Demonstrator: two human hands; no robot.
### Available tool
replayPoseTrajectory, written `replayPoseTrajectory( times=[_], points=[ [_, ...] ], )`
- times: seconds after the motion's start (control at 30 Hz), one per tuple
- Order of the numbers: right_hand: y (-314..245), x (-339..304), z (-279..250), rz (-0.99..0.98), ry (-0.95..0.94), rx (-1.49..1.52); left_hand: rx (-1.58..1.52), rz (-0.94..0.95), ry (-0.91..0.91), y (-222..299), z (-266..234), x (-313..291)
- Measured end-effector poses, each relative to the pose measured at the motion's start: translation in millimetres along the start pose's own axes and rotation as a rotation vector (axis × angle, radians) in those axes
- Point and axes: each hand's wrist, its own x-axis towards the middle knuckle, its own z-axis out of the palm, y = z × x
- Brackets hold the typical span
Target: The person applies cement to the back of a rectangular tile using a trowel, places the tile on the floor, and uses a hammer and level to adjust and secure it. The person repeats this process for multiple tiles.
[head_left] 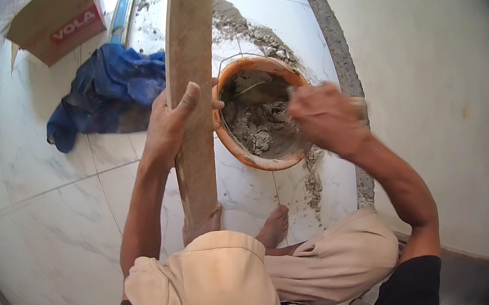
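Note:
My left hand (173, 125) is closed round a long, flat beige tile strip (189, 55), thumb on its face and fingertips showing past its right edge. The strip runs lengthwise away from me, its near end by my foot. Right of it stands an orange bucket (268, 165), partly filled with lumpy grey mortar (256, 126). At the bucket's right rim, my right hand (326, 117) is a fist round a tool with a pale handle (360, 109). Motion blurs that hand, and the tool's working end cannot be made out.
A crumpled blue cloth (109, 90) lies left of the strip, with an open cardboard box (58, 29) beyond it. Mortar spills (244, 29) streak the white marbled floor tiles (36, 167). Along the right runs a pale wall (425, 67) with a rough edge at its foot.

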Motion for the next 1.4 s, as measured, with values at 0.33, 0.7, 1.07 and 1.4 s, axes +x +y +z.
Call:
replayPoseTrajectory(
  times=[0.33,0.7,1.07,1.4],
  points=[
    [42.4,-4.8,0.1,0.117,-0.113,0.003,-0.023,0.028,-0.052,6.9,4.7,-5.3],
    [27.6,29.8,41.6,0.019,-0.084,0.196,0.014,-0.028,-0.074,1.7,4.7,-1.5],
    [5.2,-31.9,17.7,-0.072,-0.014,-0.136,0.044,-0.023,-0.045,1.4,0.8,-1.9],
    [12.0,-37.4,45.6,-0.007,0.176,-0.088,0.072,0.03,-0.049,17.4,12.7,-4.6]
  ],
)
